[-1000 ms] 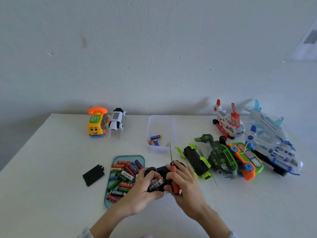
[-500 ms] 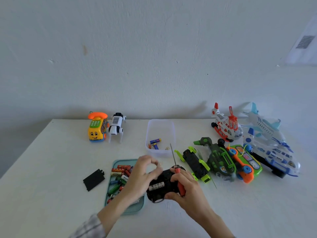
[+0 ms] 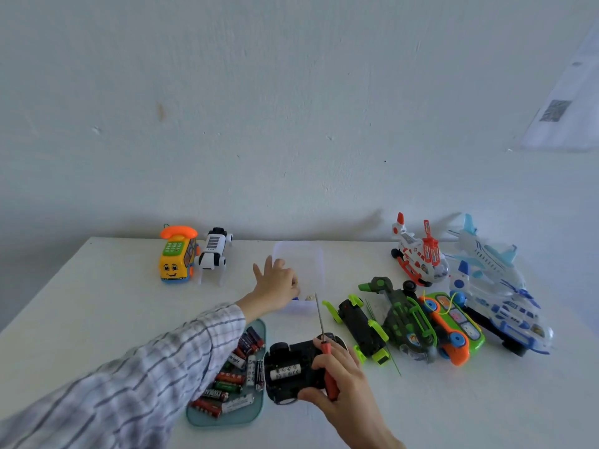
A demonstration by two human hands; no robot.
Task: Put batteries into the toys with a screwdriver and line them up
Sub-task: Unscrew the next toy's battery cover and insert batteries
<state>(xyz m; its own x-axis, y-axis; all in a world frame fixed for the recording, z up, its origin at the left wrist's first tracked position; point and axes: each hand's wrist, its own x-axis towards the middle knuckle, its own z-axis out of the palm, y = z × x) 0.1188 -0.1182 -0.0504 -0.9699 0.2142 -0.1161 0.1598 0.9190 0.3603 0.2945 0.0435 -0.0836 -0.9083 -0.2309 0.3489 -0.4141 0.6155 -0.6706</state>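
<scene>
A black toy car (image 3: 291, 361) lies upside down near the table's front, its battery bay uncovered with one white battery (image 3: 287, 372) showing. My right hand (image 3: 343, 393) grips the car's right side and also holds a red-handled screwdriver (image 3: 319, 315), shaft pointing away from me. My left hand (image 3: 275, 285) reaches over the front left of a clear plastic box (image 3: 319, 264); its thumb and forefinger tips are hidden, the outer fingers spread. A teal tray (image 3: 227, 419) left of the car holds several loose batteries (image 3: 227, 384).
A yellow phone toy (image 3: 176, 257) and a white robot dog (image 3: 214, 251) stand at the back left. On the right lie a black-green car (image 3: 359, 328), a dark green toy (image 3: 402, 312), an orange-green toy (image 3: 453, 325), a red-white helicopter (image 3: 418, 257) and blue-white planes (image 3: 492, 286).
My left hand left the car's battery bay and moved away from me to the clear box. The right hand kept the car and screwdriver. My sleeve now covers the black cover at left.
</scene>
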